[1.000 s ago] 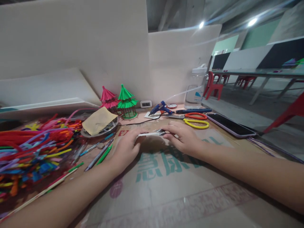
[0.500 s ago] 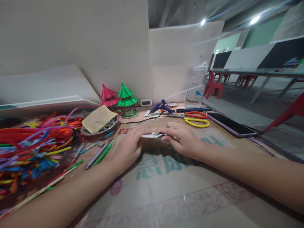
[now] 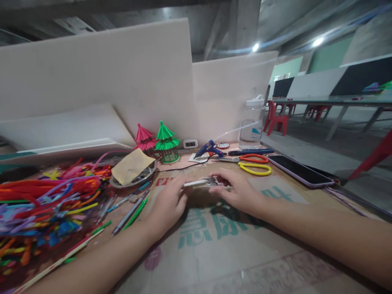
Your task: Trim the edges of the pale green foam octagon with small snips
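Holding a white strip out over printed cardboard

Grasping the strip by its left end in the left hand, with fingers curled over the top and the thumb tucked in below. Clasping a small dark, silvery item between thumb and fingertips of the right hand, at the strip's right end; too blurred to name. Cannot tell whether touching the strip or merely overlapping it in view. Holding both between the two hands, over the far part of the cardboard, just beyond large green characters.

Showing scissors near the right hand, on its far side, with one orange-red handle and one yellow. Resting farther right, a phone with a dark screen. Showing also a blue glue gun behind the hands, with nozzle aimed left over a small white card.

Facing, farther back, a clear bottle with a white lid, plus a green tiered-roof model in front of a pinkish-red model. Spreading across the left side, a heap of bright fuzzy stems; beside it a dish topped with a yellowish sheet, and a green pen near the left forearm
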Tool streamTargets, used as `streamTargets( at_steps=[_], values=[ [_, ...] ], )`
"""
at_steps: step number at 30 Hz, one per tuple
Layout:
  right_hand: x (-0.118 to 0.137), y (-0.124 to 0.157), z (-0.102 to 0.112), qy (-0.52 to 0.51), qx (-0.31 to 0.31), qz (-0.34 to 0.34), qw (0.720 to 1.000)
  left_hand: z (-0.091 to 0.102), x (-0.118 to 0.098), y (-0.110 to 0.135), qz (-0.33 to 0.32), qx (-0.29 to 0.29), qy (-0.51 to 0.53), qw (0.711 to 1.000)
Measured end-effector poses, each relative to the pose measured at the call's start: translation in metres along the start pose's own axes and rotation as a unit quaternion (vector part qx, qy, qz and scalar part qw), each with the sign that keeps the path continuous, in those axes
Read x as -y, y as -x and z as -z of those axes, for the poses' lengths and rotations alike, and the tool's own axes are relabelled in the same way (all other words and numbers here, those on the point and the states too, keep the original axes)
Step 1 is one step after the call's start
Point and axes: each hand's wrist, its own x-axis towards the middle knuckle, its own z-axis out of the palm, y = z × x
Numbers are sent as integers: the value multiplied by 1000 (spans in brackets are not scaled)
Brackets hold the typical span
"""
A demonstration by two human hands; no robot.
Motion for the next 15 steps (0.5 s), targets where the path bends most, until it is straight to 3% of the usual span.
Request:
streamTargets(
  at_steps=[5,10,15],
  values=[
    [-6,0,-4,-8,24,-67,997,-1,-2,0,56,-14,47,997],
    [-11,-7,-8,-117,43,-178,976,-3,-3,-4,116,-48,137,983],
    [-12,-11,-10,-185,35,-228,955,-5,-1,-8,129,-21,227,965]
  ],
)
